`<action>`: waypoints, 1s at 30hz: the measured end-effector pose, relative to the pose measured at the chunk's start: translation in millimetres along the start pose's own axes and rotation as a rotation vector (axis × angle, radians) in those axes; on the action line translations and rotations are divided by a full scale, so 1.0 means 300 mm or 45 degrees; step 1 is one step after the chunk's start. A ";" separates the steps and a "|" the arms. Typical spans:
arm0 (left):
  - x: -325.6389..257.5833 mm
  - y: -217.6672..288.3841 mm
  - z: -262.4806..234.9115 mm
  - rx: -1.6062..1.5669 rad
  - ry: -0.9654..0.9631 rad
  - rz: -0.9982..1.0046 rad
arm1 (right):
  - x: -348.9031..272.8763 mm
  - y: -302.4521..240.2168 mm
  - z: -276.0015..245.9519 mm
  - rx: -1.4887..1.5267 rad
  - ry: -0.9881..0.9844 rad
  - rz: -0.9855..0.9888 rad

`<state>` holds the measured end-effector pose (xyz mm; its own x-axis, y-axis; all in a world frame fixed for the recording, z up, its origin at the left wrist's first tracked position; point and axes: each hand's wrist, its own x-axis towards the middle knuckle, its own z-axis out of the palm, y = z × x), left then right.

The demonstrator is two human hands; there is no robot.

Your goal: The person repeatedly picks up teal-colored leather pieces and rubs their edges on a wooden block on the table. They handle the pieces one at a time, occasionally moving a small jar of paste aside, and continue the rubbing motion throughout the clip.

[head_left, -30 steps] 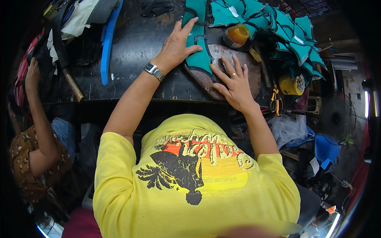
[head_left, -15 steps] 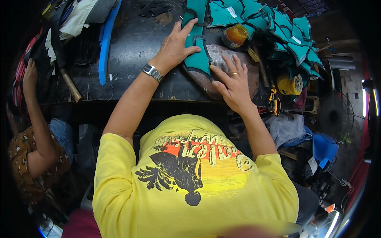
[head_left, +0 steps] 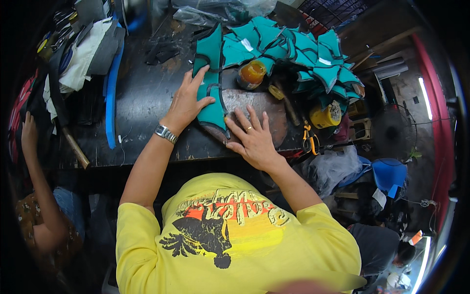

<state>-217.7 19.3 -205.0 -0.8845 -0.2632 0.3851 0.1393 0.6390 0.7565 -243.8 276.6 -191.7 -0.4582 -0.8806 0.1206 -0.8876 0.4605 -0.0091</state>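
A long teal fabric piece with black edging lies lengthwise on the black table, its near end over a dark brown slab. My left hand rests on its left side, fingers stretched over the fabric and thumb apart. My right hand lies spread on the slab, a ring on one finger. Its thumb and index finger are beside the piece's near right corner; whether they touch it I cannot tell. Beyond the slab stands a glass jar of amber paste.
Many teal pieces are heaped at the back right. Orange-handled cutters and a yellow tub sit at the right edge. Leftward are a blue strip, a wooden handle and a co-worker's arm.
My view has shifted, so the table and its things appear lower and farther left. Both hands keep nearly the same places against the teal piece.
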 end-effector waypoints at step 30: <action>-0.057 -0.092 -0.079 -0.281 0.282 -0.059 | -0.044 0.102 0.043 1.109 0.859 0.413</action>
<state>-195.9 -10.9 -219.9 -0.7773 -0.4549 0.4346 0.2157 0.4562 0.8633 -265.7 300.8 -206.4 -0.7858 -0.3746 0.4921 -0.5846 0.1902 -0.7887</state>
